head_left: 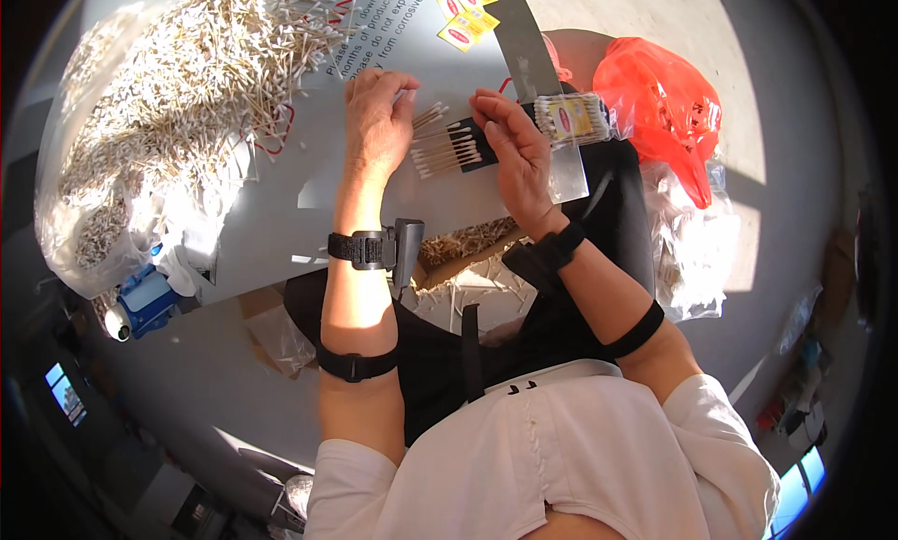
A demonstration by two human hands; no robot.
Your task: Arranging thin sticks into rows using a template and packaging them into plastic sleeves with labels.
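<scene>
Several cotton swabs (pixel 446 151) lie side by side, their right ends over a black strip (pixel 479 145) on the grey table sheet. Just up and left of that row, my left hand (pixel 376 124) is closed with its fingers bent; a whitish bit shows by the fingertips, too small to name. A few loose swabs (pixel 429 116) lie beside its thumb. At the right end of the row is my right hand (pixel 520 156), its fingers loosely bent and apart from the thumb, with nothing visible between them. Past it sits a clear pack of swabs (pixel 572 119) with a yellow label.
A large clear bag heaped with swabs (pixel 187 100) covers the table's left side. Yellow label cards (pixel 468 21) lie at the far edge. Off the right edge are a red plastic bag (pixel 659 100) and clear bags (pixel 687 245). A carton of swabs (pixel 477 283) stands below the near edge.
</scene>
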